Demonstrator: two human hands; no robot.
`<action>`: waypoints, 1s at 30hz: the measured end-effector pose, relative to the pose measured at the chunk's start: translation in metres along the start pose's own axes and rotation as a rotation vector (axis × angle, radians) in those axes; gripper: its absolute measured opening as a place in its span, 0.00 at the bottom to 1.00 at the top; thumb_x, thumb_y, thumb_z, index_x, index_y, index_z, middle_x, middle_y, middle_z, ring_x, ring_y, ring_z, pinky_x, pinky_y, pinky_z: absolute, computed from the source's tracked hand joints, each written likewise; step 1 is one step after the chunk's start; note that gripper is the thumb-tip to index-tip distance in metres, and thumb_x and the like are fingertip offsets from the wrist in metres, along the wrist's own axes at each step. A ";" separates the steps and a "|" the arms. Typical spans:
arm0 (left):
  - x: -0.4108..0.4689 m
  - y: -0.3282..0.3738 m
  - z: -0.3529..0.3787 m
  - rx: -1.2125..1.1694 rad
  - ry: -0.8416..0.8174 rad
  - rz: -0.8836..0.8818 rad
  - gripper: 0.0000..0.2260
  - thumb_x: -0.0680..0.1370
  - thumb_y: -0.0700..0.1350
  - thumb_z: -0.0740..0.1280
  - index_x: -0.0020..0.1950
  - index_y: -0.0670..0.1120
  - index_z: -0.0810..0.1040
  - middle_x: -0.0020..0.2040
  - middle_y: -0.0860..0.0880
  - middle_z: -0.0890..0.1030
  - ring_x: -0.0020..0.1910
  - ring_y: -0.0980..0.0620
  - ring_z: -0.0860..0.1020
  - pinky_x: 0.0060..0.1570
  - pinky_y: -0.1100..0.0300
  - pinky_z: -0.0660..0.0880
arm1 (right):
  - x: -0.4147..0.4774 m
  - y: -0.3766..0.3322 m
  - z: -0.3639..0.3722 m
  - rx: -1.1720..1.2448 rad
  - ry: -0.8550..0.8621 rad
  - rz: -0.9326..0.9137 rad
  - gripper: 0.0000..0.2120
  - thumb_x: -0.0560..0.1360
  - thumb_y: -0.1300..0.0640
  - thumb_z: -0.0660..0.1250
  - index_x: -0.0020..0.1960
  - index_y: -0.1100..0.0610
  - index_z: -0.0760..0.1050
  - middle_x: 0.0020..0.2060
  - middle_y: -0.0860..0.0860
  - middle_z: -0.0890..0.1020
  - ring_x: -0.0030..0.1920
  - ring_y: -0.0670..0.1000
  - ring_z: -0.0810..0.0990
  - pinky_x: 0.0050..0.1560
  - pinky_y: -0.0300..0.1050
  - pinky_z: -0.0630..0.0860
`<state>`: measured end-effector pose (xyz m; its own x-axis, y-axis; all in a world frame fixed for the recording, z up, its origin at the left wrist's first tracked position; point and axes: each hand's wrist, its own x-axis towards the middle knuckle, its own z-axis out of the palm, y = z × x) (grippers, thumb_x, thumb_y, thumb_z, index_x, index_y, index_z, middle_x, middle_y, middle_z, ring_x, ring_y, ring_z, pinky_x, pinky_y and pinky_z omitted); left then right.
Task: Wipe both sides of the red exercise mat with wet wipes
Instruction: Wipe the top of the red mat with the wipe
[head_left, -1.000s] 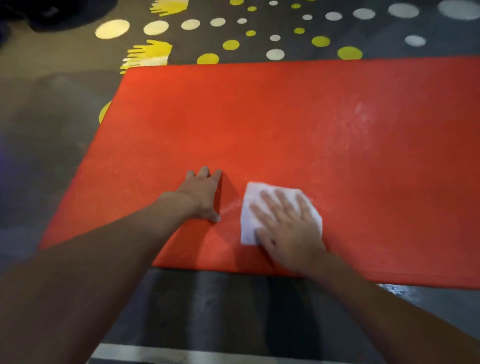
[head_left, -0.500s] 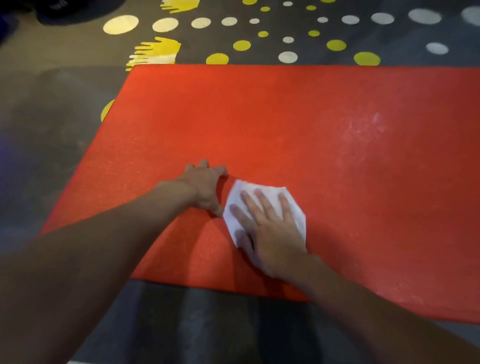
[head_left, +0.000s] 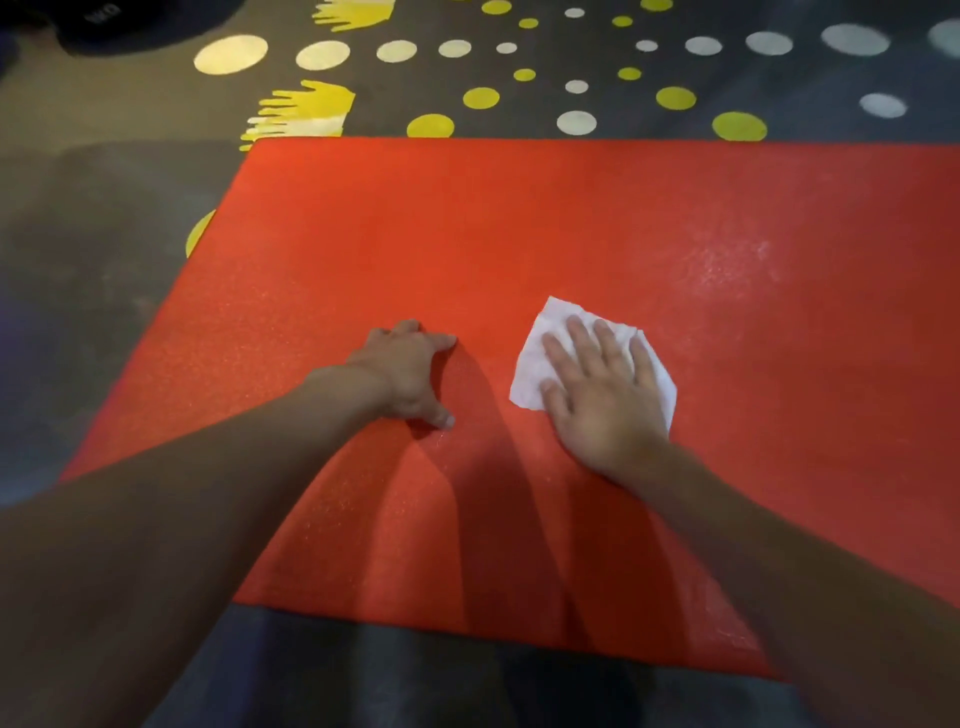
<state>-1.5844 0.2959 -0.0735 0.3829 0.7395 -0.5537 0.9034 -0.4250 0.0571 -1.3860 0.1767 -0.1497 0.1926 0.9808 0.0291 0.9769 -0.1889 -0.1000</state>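
Palm down, the right hand (head_left: 602, 400) lies flat on a white wet wipe (head_left: 537, 358), fingers straight and slightly spread, pressing it against the red exercise mat (head_left: 519, 234). The wipe is crumpled into a rough square, and its corners stick out to the left, far and right of the fingers. The left hand (head_left: 405, 374) rests on the bare mat just to the left of the wipe, apart from it. It holds nothing; its thumb points toward the wipe and its fingertips touch the surface. The mat lies flat on a dark floor (head_left: 104, 234), its near edge close to the person and its right end running out of view. A pale, speckled sheen (head_left: 737, 265) shows on the mat at the far right. Beyond the far edge, the floor carries yellow and white dots (head_left: 739, 126) and a yellow handprint mark (head_left: 306, 111).
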 end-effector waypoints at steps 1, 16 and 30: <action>0.004 0.001 -0.003 -0.028 0.034 -0.010 0.47 0.60 0.65 0.78 0.74 0.59 0.63 0.71 0.41 0.66 0.72 0.37 0.63 0.70 0.42 0.64 | -0.003 -0.016 0.001 0.006 0.006 0.028 0.31 0.77 0.43 0.44 0.78 0.49 0.61 0.78 0.53 0.60 0.78 0.58 0.56 0.75 0.66 0.45; 0.019 0.013 -0.005 -0.040 0.070 -0.084 0.52 0.66 0.60 0.78 0.79 0.56 0.46 0.81 0.46 0.43 0.79 0.38 0.46 0.70 0.34 0.56 | 0.020 0.012 -0.002 -0.049 -0.063 -0.379 0.27 0.79 0.41 0.47 0.77 0.43 0.62 0.77 0.50 0.63 0.77 0.57 0.60 0.73 0.68 0.51; 0.037 0.014 -0.026 -0.008 0.135 -0.115 0.45 0.60 0.56 0.82 0.71 0.59 0.63 0.67 0.45 0.65 0.68 0.36 0.64 0.62 0.39 0.68 | 0.056 -0.011 0.001 -0.012 -0.017 0.131 0.32 0.75 0.42 0.41 0.78 0.47 0.59 0.79 0.53 0.58 0.79 0.58 0.53 0.75 0.66 0.44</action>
<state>-1.5520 0.3310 -0.0715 0.2991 0.8465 -0.4404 0.9440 -0.3298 0.0073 -1.3864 0.2336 -0.1475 0.3176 0.9482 0.0000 0.9444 -0.3163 -0.0896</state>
